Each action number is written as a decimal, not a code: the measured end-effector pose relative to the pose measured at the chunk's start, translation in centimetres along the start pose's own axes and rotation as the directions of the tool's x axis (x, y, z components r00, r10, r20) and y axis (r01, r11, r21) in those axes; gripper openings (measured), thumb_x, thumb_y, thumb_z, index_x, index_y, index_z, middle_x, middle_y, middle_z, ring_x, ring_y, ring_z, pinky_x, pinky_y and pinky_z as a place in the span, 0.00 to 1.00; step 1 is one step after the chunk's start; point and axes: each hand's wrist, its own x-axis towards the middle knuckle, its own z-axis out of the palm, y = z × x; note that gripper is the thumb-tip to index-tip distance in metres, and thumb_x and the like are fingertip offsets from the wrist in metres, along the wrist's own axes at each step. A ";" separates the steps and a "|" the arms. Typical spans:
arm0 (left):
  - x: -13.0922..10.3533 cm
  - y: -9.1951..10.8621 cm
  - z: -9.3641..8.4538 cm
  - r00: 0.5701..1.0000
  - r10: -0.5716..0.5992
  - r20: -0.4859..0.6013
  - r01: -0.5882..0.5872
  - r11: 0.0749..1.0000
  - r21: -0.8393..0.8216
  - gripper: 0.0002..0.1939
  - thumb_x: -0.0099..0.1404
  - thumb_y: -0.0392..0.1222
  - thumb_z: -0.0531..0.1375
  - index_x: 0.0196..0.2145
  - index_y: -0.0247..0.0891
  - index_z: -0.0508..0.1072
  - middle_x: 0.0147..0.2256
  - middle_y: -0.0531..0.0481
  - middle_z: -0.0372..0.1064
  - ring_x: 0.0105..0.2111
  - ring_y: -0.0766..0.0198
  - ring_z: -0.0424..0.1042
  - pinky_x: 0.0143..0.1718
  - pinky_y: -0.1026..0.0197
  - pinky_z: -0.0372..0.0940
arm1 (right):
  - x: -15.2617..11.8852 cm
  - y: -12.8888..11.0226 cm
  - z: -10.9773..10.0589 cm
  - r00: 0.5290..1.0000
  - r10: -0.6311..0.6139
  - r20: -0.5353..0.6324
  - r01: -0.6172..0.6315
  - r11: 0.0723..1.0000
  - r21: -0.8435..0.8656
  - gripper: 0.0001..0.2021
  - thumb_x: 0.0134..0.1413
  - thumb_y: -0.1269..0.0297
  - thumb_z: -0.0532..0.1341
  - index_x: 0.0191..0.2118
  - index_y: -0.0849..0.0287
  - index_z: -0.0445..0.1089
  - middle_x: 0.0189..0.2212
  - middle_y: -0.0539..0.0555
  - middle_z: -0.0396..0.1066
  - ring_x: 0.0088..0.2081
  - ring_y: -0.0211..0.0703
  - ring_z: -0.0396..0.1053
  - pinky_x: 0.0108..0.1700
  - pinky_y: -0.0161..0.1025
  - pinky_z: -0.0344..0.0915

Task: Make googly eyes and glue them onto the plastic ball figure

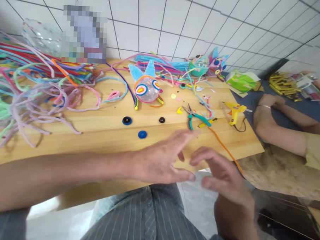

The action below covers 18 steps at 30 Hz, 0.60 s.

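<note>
My left hand (160,162) hovers over the front edge of the wooden table, fingers spread and nothing visible in them. Facing it, my right hand (226,176) has curled fingers held apart from the thumb, also with nothing visible inside. Beyond my left hand lie a coiled blue disc (142,134), a black button eye on a blue ring (127,121) and a plain black button eye (162,119). Teal-handled pliers (201,119) rest past the fingertips. An orange pipe cleaner (224,149) runs off the table edge. Farther back sits a clear ball figure (150,91) with fuzzy blue ears.
Loose pipe cleaners (44,97) heap up on the left. A yellow glue gun (235,112) lies on the right, near another person's arm (278,135). Along the tiled wall (150,24) are more decorated balls (201,66) and a green packet (241,81).
</note>
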 end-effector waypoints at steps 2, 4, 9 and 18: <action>1.5 0.4 0.5 0.985 -0.038 0.168 0.032 0.999 0.038 0.11 0.68 0.45 0.66 0.43 0.37 0.75 0.40 0.48 0.77 0.35 0.64 0.75 0.34 0.63 0.67 | -0.3 -1.2 1.0 0.979 0.007 0.202 0.008 0.997 -0.075 0.25 0.58 0.43 0.70 0.56 0.50 0.77 0.46 0.56 0.80 0.47 0.48 0.78 0.50 0.42 0.74; 1.7 0.0 0.5 0.976 -0.110 0.190 0.089 0.989 0.115 0.10 0.73 0.42 0.61 0.34 0.36 0.74 0.29 0.52 0.73 0.29 0.66 0.72 0.31 0.64 0.61 | -1.2 -1.0 0.0 0.979 0.031 0.200 -0.008 0.994 -0.113 0.27 0.60 0.42 0.69 0.61 0.49 0.75 0.53 0.58 0.80 0.53 0.51 0.78 0.55 0.44 0.74; -3.3 -2.3 -0.2 0.995 -0.044 0.090 0.024 0.976 0.215 0.14 0.77 0.41 0.58 0.31 0.37 0.75 0.26 0.55 0.72 0.25 0.69 0.70 0.29 0.65 0.59 | -2.0 5.1 -8.0 0.786 0.217 -0.579 -0.275 0.961 -0.013 0.19 0.49 0.48 0.74 0.42 0.55 0.82 0.45 0.60 0.82 0.46 0.55 0.79 0.50 0.49 0.75; -11.7 -6.9 0.9 0.958 0.269 -0.095 -0.080 0.571 0.817 0.14 0.77 0.45 0.58 0.53 0.34 0.74 0.49 0.40 0.79 0.47 0.53 0.77 0.47 0.51 0.70 | 4.6 13.2 -17.7 0.370 0.312 -0.875 -0.578 0.815 0.046 0.10 0.39 0.71 0.73 0.24 0.55 0.72 0.21 0.47 0.64 0.22 0.37 0.57 0.24 0.37 0.51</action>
